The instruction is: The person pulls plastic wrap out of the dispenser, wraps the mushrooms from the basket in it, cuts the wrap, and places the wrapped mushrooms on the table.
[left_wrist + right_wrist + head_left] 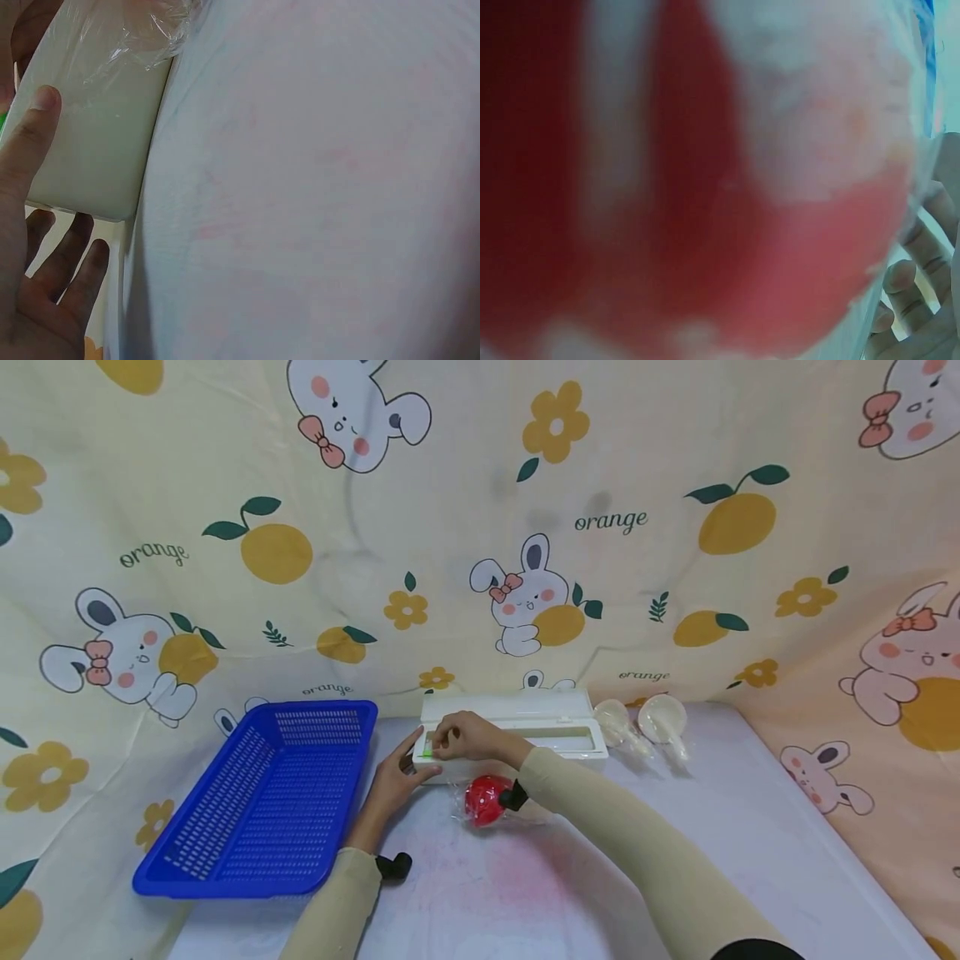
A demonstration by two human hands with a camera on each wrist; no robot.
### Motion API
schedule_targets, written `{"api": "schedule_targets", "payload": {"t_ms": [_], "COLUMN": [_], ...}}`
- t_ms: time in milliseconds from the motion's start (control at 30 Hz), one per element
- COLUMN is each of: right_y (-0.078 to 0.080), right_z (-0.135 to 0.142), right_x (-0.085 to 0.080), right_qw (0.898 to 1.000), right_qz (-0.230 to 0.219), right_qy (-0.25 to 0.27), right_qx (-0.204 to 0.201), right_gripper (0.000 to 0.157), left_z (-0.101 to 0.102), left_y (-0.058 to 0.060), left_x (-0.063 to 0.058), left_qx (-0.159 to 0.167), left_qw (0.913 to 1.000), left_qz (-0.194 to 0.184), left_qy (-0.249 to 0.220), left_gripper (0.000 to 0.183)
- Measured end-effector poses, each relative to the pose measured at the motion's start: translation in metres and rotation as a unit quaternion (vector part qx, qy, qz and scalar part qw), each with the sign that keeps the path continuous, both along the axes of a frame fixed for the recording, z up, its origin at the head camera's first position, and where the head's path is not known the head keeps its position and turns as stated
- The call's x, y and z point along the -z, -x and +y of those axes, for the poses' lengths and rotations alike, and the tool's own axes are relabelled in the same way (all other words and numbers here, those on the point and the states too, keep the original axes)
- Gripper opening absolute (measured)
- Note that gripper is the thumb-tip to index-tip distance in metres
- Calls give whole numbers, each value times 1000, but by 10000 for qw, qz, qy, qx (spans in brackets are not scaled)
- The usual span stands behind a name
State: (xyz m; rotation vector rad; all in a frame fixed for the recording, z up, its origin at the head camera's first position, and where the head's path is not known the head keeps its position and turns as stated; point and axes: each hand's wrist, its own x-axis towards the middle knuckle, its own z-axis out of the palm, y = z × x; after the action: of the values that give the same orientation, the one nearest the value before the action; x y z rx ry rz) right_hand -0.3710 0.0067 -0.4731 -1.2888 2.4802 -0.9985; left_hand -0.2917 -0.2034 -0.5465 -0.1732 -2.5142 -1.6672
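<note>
A long white box with a raised hinged lid and a narrow recess stands at the back of the table. My left hand grips its left end. In the left wrist view the thumb lies on the front wall and the other fingers are around the end. My right hand bends over the recess's left end, fingertips pinched at a small bright green piece, mostly hidden. Below the right wrist, against the box front, lies a red round thing in clear plastic; it fills the right wrist view, blurred.
A blue perforated basket stands left of my left forearm. Two cream-coloured ladle-like scoops, one beside the other, lie in clear wrapping right of the box. A patterned curtain hangs close behind everything.
</note>
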Motion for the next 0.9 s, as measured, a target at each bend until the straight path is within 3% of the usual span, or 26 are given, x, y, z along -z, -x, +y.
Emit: {"api": "schedule_targets", "payload": {"t_ms": [267, 600, 900], "right_y": [-3, -3, -8], "right_z": [3, 11, 39], "right_x": [0, -1, -11], "right_qw": [10000, 9988, 9959], "right_qz": [15, 399, 513], "right_qy": [1, -271, -714], "right_qx": [88, 124, 208], "right_gripper": [4, 6, 3], "left_z": [-2, 2, 2], "left_y": [1, 2, 2], "left_x": [1, 2, 2], "left_qx": [12, -61, -156], "left_qw": [10000, 10000, 9998], "left_qz": [-52, 15, -98], "left_qy": [7, -3, 66], "left_gripper": [88, 85, 87]}}
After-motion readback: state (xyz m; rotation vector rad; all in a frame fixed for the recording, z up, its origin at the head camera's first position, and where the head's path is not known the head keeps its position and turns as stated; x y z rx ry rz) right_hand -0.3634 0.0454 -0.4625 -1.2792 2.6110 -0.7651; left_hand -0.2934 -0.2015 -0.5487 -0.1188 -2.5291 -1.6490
